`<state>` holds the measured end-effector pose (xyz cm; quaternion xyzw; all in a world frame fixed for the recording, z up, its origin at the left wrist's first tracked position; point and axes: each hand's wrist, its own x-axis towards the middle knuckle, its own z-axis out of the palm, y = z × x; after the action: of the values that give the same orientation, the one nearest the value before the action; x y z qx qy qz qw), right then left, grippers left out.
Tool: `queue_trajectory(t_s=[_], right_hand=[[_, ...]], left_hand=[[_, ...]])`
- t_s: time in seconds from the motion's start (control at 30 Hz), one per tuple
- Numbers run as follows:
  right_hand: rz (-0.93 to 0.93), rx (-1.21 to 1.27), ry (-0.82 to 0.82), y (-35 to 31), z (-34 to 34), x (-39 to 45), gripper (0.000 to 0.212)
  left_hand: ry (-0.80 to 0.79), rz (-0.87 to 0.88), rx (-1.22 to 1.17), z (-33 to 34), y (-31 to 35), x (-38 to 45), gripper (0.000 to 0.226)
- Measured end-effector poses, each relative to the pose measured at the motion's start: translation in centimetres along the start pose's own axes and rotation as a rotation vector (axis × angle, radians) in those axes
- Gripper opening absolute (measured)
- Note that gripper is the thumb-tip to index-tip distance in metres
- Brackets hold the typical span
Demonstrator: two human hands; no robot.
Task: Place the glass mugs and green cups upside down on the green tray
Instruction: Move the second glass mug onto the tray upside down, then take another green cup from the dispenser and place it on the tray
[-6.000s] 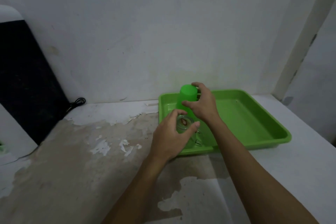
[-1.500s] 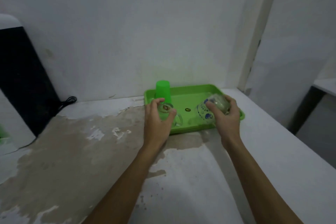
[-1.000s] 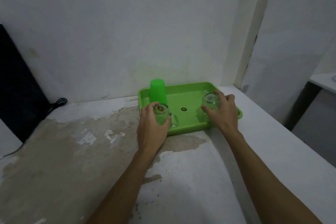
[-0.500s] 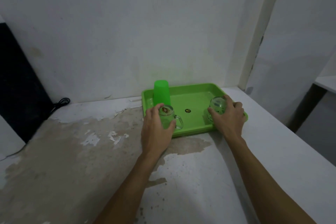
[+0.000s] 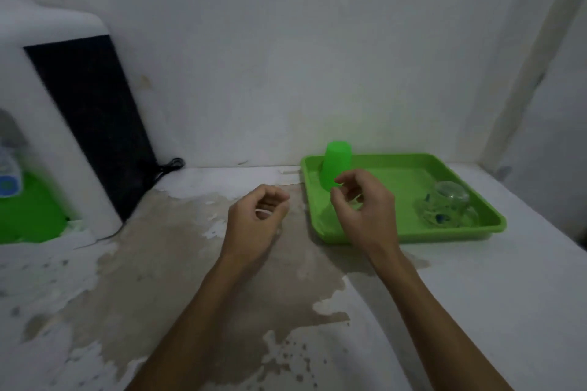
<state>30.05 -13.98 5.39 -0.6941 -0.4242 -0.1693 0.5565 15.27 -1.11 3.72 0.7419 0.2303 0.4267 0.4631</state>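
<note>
The green tray (image 5: 422, 233) lies on the counter at the right, against the wall. A green cup (image 5: 337, 165) stands upside down in its far left corner. A glass mug (image 5: 449, 208) with blue marks sits upside down near the tray's right front corner. My right hand (image 5: 363, 211) hovers over the tray's near left part with fingers apart, holding nothing; it hides whatever is beneath it. My left hand (image 5: 257, 224) hangs just left of the tray above the counter, loosely curled and empty.
A white and black appliance (image 5: 73, 124) stands at the left, with a green part (image 5: 28, 216) at its base and a black cable (image 5: 168, 167) behind it. The worn counter (image 5: 178, 279) has patchy paint. A wall corner (image 5: 521, 98) rises right of the tray.
Both hands have let go of the glass mugs and drawn back to the left. The right mug stays on the tray. The view has swung left, bringing the appliance into sight.
</note>
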Motion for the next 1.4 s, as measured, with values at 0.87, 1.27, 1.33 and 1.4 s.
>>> queue_trajectory(t_s=[0.87,1.27,1.33,1.4], right_hand=[[0.383,0.460,-0.512,-13.2,25.2,-10.0,0.016],[0.329,0.485,-0.542,-12.7,24.5,-10.0,0.017],[0.332,0.494,-0.543,-12.6,24.5,-10.0,0.017],[0.332,0.496,-0.546,-12.6,24.5,-9.9,0.017]], left_hand=[[0.812,-0.151,0.335,-27.8,-9.3,-2.9,0.068],[0.774,-0.259,0.417,-28.4,-10.4,-0.8,0.088],[0.780,-0.254,0.402,-28.2,-10.3,-1.0,0.089],[0.785,-0.244,0.348,-27.8,-10.1,-1.5,0.089]])
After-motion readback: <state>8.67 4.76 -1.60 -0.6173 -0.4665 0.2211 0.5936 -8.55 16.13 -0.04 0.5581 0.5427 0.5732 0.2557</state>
